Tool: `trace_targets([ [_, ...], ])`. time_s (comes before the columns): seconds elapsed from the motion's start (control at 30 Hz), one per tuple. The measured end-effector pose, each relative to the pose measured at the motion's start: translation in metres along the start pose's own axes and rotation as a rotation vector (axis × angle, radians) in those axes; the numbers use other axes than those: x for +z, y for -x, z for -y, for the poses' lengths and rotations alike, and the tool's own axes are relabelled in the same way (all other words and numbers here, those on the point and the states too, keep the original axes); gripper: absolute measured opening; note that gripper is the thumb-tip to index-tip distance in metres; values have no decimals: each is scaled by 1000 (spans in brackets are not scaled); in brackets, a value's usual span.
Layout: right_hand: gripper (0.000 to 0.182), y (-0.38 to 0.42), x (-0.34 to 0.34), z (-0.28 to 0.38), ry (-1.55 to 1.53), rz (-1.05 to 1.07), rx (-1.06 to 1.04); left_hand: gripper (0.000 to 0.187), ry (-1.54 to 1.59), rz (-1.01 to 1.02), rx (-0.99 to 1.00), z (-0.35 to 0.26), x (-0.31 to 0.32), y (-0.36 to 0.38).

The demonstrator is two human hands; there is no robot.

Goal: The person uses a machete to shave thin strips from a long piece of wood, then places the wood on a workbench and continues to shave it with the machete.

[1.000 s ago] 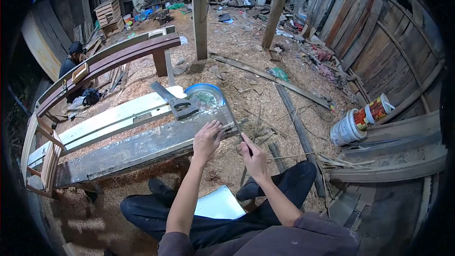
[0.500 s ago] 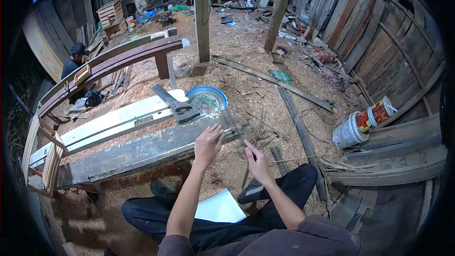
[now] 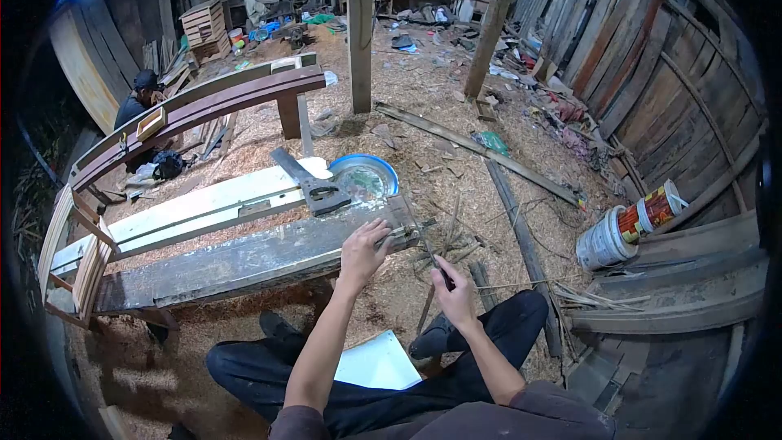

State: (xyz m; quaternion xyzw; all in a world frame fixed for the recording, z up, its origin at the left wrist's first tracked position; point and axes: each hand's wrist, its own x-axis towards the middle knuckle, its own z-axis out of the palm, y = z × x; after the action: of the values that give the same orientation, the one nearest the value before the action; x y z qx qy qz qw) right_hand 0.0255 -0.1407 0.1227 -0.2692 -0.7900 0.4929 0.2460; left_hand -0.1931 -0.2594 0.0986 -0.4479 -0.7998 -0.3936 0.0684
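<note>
My right hand is closed around the dark handle of a long, narrow metal blade. The blade slants up and away to the left, its far part overlapping the right end of the wooden bench. Fingers stretched out, my left hand is at the front edge of the bench near that end, left of the blade. A handsaw lies just beyond, beside a blue-rimmed basin that appears to hold water.
A white board lies between my legs. Stacked buckets lean at the right. Planks and shavings cover the ground. Beyond a curved reddish beam, another person is low at the left.
My right hand has turned slightly and the blade points more steeply, with its dark handle now showing. The left hand stays at the bench edge. The whole view has shifted slightly.
</note>
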Motion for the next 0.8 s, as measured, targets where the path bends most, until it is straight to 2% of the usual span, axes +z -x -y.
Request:
trace_targets([
  [0.1, 42, -4, -2, -5, -65, -49, -12, 27, -26, 17, -49, -14, -7, -5],
  [0.17, 43, -15, -4, -15, -21, -118, -126, 24, -6, 2, -36, -9, 1, -8],
  [0.2, 49, -22, -16, 0, -4, 17, 69, 24, -18, -42, -31, -7, 6, -10],
  [0.23, 49, -32, -16, -2, -15, 10, 74, 23, -28, -84, -28, -6, 10, -12],
  [0.3, 49, -51, -16, -10, 59, 24, -19, 23, -34, -57, -29, -3, 14, -11],
  [0.33, 43, -58, -13, -10, -12, -23, -90, 23, -38, -40, -35, -2, 16, -12],
  [0.47, 43, -69, -12, -24, -34, 75, -57, 22, -105, -52, 76, 0, 16, -13],
  [0.57, 43, -67, -9, -36, 48, 76, -135, 22, -89, 4, 20, 2, 13, -18],
  [0.63, 43, -71, -6, -37, -11, 81, -167, 22, -101, 2, 18, -1, 10, -18],
  [0.7, 42, -79, -10, -32, 34, 64, -327, 22, -137, 1, -3, -3, 12, -21],
  [0.8, 41, -77, -18, -11, 118, 122, -291, 22, -110, -38, 29, -4, 13, -23],
])
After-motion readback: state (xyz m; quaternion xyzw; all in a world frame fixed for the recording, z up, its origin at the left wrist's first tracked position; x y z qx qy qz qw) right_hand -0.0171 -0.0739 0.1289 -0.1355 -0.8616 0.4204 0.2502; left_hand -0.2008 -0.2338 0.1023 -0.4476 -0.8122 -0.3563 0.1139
